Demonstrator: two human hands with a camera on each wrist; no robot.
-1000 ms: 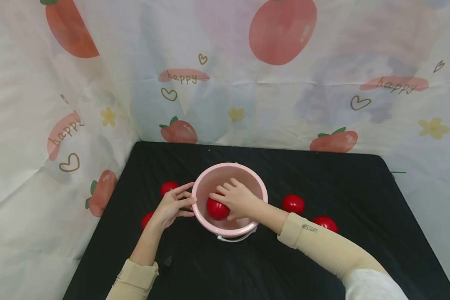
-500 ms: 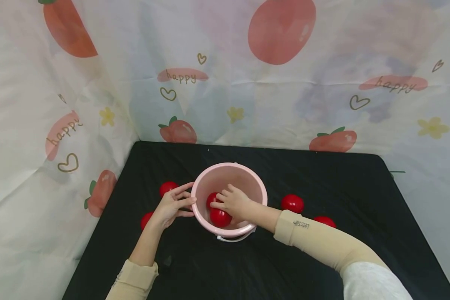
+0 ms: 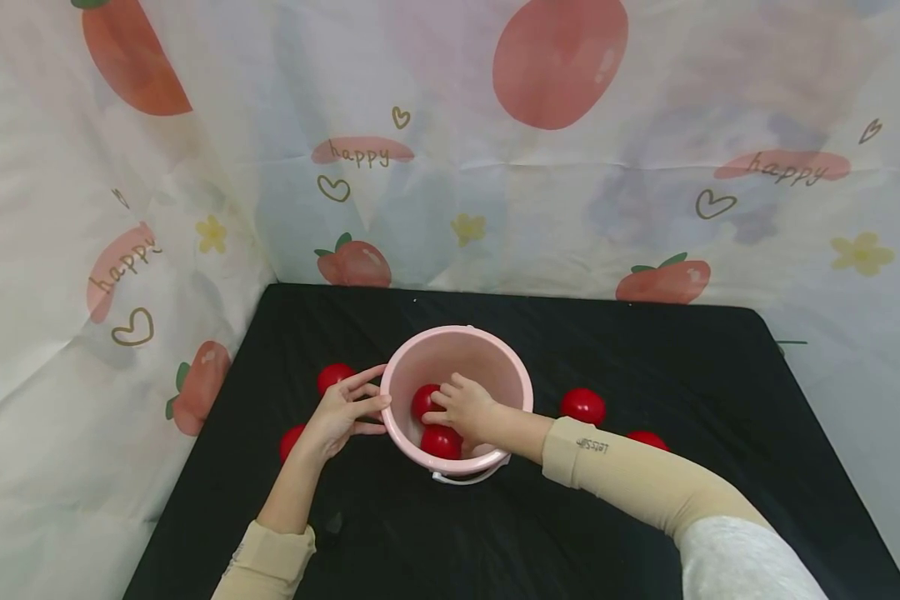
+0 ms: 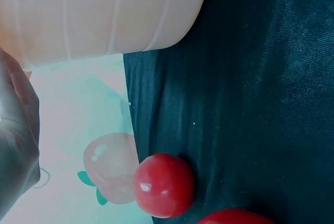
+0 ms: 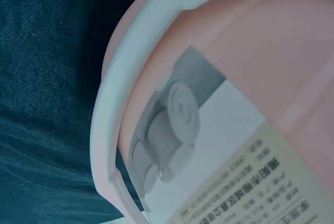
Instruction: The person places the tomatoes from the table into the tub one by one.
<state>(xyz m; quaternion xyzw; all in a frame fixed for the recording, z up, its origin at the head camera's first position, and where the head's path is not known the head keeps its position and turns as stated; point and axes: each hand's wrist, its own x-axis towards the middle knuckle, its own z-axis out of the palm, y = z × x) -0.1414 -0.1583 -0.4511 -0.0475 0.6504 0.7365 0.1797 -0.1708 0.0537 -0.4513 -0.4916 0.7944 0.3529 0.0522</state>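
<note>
In the head view, a pink bucket (image 3: 506, 367) stands upright on the black-covered table. My left hand (image 3: 339, 417) touches the outside of its left rim, fingers extended and spread. Inside the bucket, my right hand (image 3: 471, 412) holds a shiny red ball (image 3: 441, 442) near the front wall, its fingers over the top and right side. Another red ball (image 3: 423, 402) lies just behind it, partly covered by the fingers. In the left wrist view, the bucket's ribbed side (image 4: 94, 15) is close to the left hand (image 4: 15, 135). The right wrist view shows only the bucket's labelled outside (image 5: 250, 41).
Two red balls lie left of the bucket, a far one (image 3: 334, 377) and a nearer one (image 3: 291, 442) partly behind the left arm. To the right are another ball (image 3: 583, 406) and one (image 3: 648, 439) partly behind the right sleeve. A white handle (image 3: 468, 479) hangs at the bucket's front.
My right hand has moved slightly down and nearer inside the bucket with its ball, and the ball behind has come into sight. My left hand has stayed at the rim.
</note>
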